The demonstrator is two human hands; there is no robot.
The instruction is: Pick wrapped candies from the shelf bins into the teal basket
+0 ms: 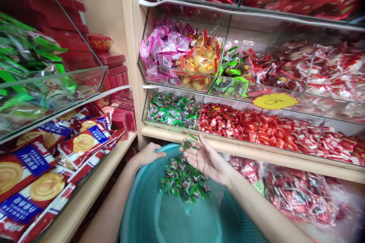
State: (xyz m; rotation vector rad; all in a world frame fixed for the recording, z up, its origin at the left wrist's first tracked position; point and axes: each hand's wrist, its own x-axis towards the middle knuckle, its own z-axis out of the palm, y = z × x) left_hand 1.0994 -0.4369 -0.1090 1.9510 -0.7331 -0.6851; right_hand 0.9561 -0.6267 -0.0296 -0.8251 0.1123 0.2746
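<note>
My left hand (pixel 148 154) is closed over the far left rim of a round teal plastic basket (pixel 131 193). A heap of small candies in clear and green wrappers (pixel 185 182) lies in the basket toward its far side. Palm up above that heap, my right hand (pixel 207 159) has its fingers partly curled, with a single green wrapped candy (pixel 188 142) at the fingertips. Just beyond it is a clear shelf bin (pixel 171 121) of similar green wrapped candies.
Red wrapped candies (pixel 219 121) fill the neighbouring bins. A wooden shelf edge (pixel 251 148) runs behind the basket. At left lie cookie packs (pixel 88 140) on another shelf. Bagged red candies (pixel 302 190) sit low on the right. A yellow price tag (pixel 275 101) hangs above.
</note>
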